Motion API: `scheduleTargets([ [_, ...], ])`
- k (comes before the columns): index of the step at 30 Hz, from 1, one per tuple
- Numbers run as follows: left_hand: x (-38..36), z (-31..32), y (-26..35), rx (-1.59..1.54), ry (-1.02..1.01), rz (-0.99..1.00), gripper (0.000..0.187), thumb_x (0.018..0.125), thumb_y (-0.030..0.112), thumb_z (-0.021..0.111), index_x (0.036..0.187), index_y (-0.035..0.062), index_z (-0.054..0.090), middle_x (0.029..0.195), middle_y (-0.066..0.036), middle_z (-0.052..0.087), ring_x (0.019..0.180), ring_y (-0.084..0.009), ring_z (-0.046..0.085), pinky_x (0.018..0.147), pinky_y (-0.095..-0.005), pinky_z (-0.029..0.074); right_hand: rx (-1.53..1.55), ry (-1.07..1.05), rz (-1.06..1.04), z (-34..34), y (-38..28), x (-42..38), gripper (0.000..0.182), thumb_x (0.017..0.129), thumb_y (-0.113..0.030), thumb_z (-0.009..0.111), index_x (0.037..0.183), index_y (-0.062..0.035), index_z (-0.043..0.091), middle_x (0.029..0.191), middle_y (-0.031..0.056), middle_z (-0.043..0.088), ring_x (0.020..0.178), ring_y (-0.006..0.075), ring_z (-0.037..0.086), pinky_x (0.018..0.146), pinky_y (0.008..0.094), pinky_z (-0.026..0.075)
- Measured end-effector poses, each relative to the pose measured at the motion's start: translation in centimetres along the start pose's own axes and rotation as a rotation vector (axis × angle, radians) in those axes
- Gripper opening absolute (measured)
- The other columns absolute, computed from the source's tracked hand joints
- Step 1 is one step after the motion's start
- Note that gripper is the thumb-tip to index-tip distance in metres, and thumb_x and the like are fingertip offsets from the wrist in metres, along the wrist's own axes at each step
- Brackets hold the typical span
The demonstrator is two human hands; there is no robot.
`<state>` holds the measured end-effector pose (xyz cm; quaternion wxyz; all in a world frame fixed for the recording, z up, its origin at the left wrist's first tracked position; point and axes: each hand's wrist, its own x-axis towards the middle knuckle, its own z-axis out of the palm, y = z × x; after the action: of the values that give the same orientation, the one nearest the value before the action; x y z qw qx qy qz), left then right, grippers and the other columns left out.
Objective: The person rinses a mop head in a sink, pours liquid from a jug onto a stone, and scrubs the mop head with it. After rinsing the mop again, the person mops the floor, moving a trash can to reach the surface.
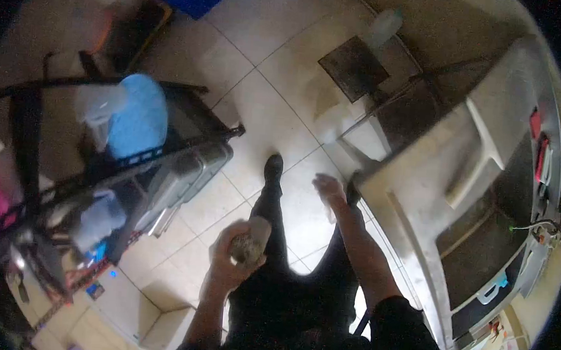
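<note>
My left hand [229, 253] is wrapped around a small, rounded, jar-like container [250, 241], held in front of my left thigh. The container has a pale, whitish upper part and greyish, speckled contents or surface lower down; its kind is not clear. Out over the floor between my feet and the metal sink, my right hand [329, 189] reaches forward, somewhat blurred. Its fingers are stretched out with nothing visible in them.
On the right stands a steel sink [414, 210] with a raised bar and dark basins. A black rack [185, 142] on the left carries a blue rounded item [138, 116] and plastic containers. White boxes [128, 301] sit lower left on the tiled floor [266, 102]. A dark square plate [354, 68] lies ahead.
</note>
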<state>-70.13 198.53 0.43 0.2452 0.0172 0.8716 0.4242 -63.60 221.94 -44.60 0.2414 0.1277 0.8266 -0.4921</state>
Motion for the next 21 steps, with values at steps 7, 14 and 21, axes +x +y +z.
scheduleTargets([
  [7,4.0,-6.8,-10.8,0.11,-0.095,-0.048,0.078,0.06,0.017,0.094,0.125,0.0062,0.051,0.132,-0.018,0.058,0.122,-0.0331,0.057,0.103,-0.0445,0.048,-0.235,0.589,0.462,8.5,14.4,26.1,0.081,0.091,-0.048,0.063,0.149,-0.0004,0.034,0.123,0.0227,0.063,0.114,0.0355,0.061,0.106,0.0464,0.041],
  [14,7.5,-11.2,-11.8,0.103,-0.174,-0.017,0.068,0.061,0.015,0.092,0.118,0.0092,0.054,0.127,-0.019,0.06,0.122,-0.0365,0.057,0.103,-0.0466,0.048,-0.029,0.332,0.771,6.3,6.7,18.8,0.075,0.091,-0.056,0.056,0.141,-0.0019,0.043,0.13,0.0299,0.054,0.121,0.0397,0.055,0.1,0.0522,0.045],
  [21,7.7,-20.5,-9.0,-0.038,-0.306,0.215,0.077,0.061,0.01,0.091,0.127,0.0074,0.051,0.131,-0.017,0.056,0.12,-0.0321,0.056,0.103,-0.0471,0.047,0.04,0.47,0.749,5.0,-26.1,-8.0,0.064,0.092,-0.044,0.055,0.144,-0.0083,0.043,0.146,0.0221,0.043,0.133,0.041,0.042,0.113,0.0476,0.034],
])
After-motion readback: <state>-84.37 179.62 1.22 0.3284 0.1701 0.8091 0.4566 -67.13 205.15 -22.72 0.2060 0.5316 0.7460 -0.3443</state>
